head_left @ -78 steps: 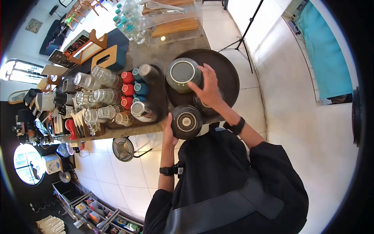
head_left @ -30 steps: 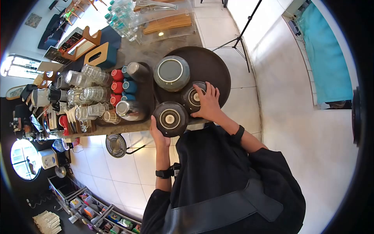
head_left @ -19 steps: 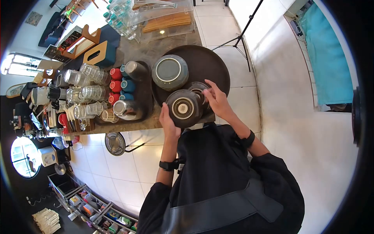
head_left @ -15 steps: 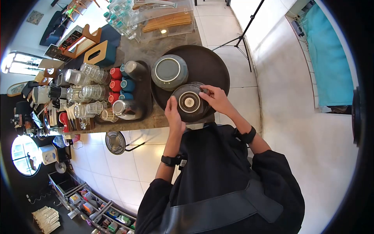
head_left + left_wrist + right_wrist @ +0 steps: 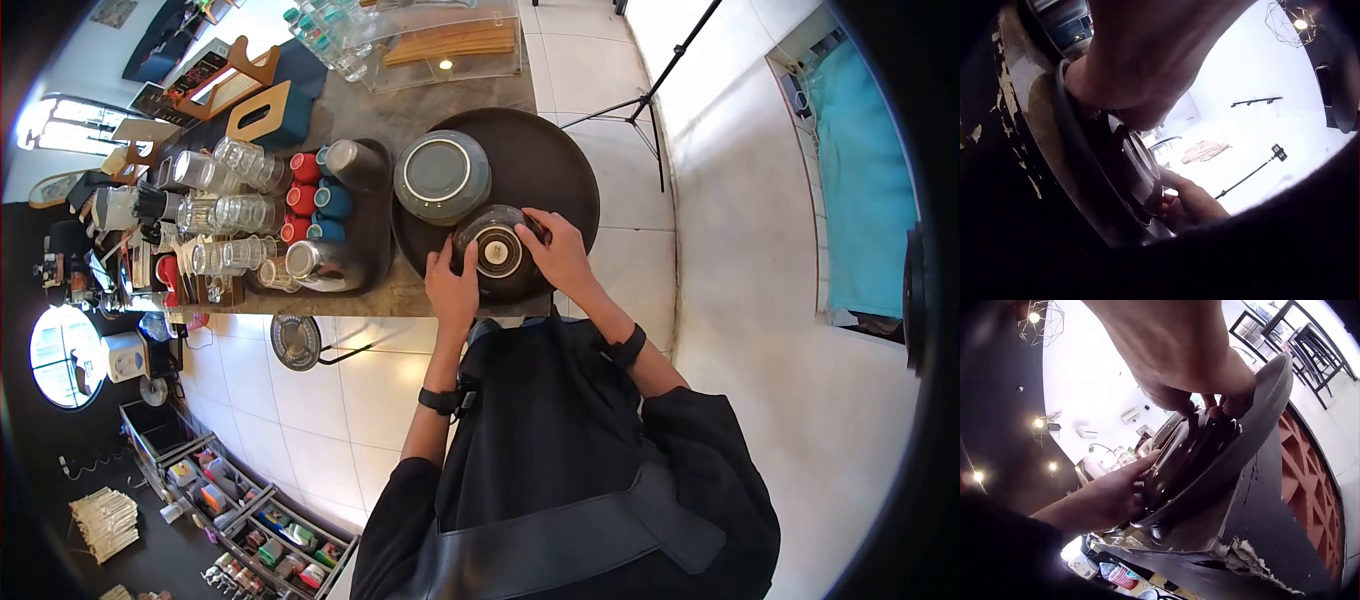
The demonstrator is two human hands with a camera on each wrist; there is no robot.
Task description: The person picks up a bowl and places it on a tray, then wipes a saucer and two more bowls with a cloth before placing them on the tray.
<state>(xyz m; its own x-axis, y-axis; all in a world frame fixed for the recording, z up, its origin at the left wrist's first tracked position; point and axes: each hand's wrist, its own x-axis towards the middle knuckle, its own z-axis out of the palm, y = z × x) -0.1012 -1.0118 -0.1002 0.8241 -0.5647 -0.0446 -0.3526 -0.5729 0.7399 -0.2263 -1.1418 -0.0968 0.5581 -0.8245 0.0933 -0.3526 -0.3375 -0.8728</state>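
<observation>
Both hands are on a dark brown glossy bowl (image 5: 497, 252), upside down at the near side of a round dark tray (image 5: 560, 165). My left hand (image 5: 453, 290) holds its left side and my right hand (image 5: 563, 258) its right, fingers curved over the wall. A second dark bowl, seen there earlier, is hidden beneath it. Just behind, a larger grey-green bowl (image 5: 438, 175) also lies upside down. In the right wrist view the bowl (image 5: 1185, 462) sits within the tray rim, fingers at either side.
Left of the round tray, another tray holds clear glasses (image 5: 250, 215), red cups (image 5: 300, 200), blue cups (image 5: 333, 203) and metal tumblers (image 5: 310, 262). A wooden-topped box (image 5: 270, 115) stands behind. The counter's front edge runs close to my body; a tripod (image 5: 640, 105) stands right.
My left hand has carried one dark bowl rightward onto the other on the tray. The right hand moved from the grey-green bowl to the dark ones; both hands now hold the upper one.
</observation>
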